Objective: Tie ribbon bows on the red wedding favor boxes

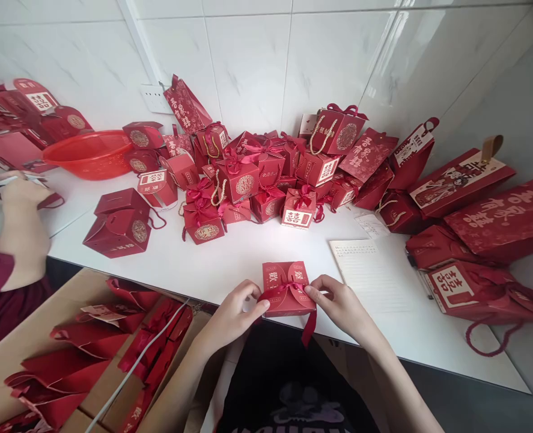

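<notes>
Fingers of my left hand [237, 310] and right hand [342, 304] pinch a ribbon bow [292, 286] (one tail [309, 329] dangling) on a red gift box [288, 307] at the white table [234, 258] edge.

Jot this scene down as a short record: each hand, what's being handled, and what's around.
Left hand: at the red box's left edge, grip unclear
Right hand: pinching the ribbon near the box's right edge
Ribbon: across the lid, one end hanging past the front
Behind: pile of red gift boxes
Right: lined notebook
Far left: red basket, a co-worker's hand
</notes>
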A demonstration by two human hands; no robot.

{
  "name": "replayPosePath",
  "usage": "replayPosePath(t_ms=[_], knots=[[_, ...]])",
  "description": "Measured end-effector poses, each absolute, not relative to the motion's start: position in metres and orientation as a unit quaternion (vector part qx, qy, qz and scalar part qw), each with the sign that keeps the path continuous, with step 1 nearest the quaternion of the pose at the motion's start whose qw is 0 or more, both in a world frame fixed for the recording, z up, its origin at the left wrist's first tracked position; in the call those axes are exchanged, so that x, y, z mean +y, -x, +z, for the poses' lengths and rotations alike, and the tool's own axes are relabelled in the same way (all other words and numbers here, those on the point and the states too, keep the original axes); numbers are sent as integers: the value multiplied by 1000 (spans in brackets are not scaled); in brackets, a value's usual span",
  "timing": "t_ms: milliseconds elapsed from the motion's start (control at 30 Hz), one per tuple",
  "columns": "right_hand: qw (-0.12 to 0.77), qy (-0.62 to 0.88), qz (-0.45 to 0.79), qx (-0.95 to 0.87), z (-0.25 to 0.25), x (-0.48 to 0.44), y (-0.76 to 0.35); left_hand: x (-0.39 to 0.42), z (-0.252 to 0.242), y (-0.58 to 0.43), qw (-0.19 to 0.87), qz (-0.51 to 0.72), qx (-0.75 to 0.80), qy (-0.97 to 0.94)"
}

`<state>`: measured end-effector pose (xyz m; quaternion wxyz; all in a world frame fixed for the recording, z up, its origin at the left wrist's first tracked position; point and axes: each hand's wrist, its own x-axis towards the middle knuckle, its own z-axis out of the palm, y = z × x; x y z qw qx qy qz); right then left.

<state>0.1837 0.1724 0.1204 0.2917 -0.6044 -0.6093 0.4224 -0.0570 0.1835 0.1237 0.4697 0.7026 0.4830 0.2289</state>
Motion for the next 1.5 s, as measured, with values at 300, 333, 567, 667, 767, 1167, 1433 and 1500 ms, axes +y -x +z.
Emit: replayPosePath(t_ms=[300,333,567,667,767,1167,1433,1500], knots=[[353,577,464,-572,118,174,-184,193,144,46,506,337,426,-670],[358,576,468,-566,118,173,-184,195,146,44,509,345,421,-667],[396,536,543,-510,116,172,-191,209,127,45,596,398,397,-574],[392,574,492,-525,118,175,-197,210,121,49,602,384,411,-568],[354,606,444,-557,126,178,-204,210,121,54,575,359,436,-592],[320,505,613,-517,149,195,-241,222,126,72,604,358,407,-583],[445,405,679,-420,169,199,-197,238,180,34,678,375,239,-585],[476,422,624,-454,167,199,-184,240,187,20,699,392,195,-565]])
